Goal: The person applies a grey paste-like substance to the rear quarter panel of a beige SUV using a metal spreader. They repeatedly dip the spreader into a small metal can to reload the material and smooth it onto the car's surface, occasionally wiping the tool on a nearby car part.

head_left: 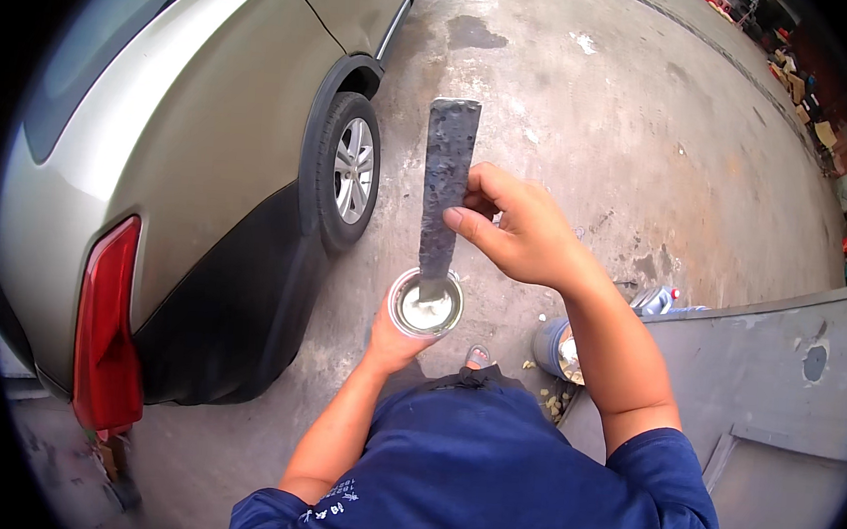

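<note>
My left hand [392, 342] is wrapped round a round, open cup [458, 317] with pale, whitish liquid [427, 313] inside. In front of my chest, my right hand [518, 227] pinches a long, flat, dark stirring stick [445, 174] between thumb and fingers. The stick stands nearly upright, its surface rough and speckled with a lighter edge at the top. Its lower end reaches into the cup, where it looks pale and wet. Whether its tip touches the bottom is hidden.
A beige car [211, 87] with a red tail light [109, 333] stands close on my left. A grey panel [775, 383] lies to my right, beside a bucket [549, 345] and a clear plastic jug [652, 301]. Assorted clutter [802, 94] lines the far right wall.
</note>
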Demonstrator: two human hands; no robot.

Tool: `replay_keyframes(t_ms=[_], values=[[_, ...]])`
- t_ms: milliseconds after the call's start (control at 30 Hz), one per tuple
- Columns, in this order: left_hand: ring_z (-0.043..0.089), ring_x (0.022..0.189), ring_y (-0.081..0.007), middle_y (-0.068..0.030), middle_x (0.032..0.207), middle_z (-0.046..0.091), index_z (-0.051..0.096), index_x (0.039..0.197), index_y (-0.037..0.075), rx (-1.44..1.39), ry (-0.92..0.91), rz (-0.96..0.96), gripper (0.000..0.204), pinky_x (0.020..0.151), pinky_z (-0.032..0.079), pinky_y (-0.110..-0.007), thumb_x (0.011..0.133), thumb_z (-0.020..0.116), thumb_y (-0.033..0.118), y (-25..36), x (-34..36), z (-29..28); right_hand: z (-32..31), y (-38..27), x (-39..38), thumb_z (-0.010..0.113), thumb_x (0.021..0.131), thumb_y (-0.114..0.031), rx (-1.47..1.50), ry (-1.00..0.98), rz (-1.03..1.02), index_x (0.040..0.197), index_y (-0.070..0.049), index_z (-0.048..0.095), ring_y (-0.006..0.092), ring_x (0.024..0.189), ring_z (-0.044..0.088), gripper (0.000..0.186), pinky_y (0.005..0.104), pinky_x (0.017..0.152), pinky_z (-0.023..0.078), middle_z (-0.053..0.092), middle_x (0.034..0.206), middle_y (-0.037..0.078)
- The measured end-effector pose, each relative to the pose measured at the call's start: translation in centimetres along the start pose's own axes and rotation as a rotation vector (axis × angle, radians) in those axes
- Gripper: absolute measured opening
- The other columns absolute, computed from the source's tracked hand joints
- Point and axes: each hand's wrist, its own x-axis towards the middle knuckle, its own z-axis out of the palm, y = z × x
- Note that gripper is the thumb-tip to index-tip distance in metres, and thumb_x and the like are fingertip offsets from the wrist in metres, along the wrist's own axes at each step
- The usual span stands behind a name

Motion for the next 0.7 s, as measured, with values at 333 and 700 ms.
replay_keyframes(t_ms=[333,700], values=[[0.058,0.115,-0.0202,-0.0101,0.126,0.059,0.044,0.135,0.003,0.065,0.145,0.133,0.076,0.101,0.044,-0.035,0.071,0.083,0.012,-0.4,9.8,-11.9,8.0,-1.1,14.1,0.071,0.085,-0.008,-0.075,0.193,-0.213,0.096,0.0,0.062,0.0177,0.071,0.068,0.016,0.0302,0.066,0.053,0.068,0.081,0.011],[0.06,0.114,-0.023,-0.0136,0.124,0.061,0.046,0.134,0.002,0.112,0.144,0.159,0.075,0.1,0.045,-0.036,0.071,0.084,0.014,0.2,18.0,-18.0,9.3,-0.2,23.5,0.069,0.085,-0.008,-0.095,0.263,-0.257,0.099,0.0,0.062,0.0191,0.068,0.065,0.018,0.0302,0.063,0.051,0.065,0.078,0.01]])
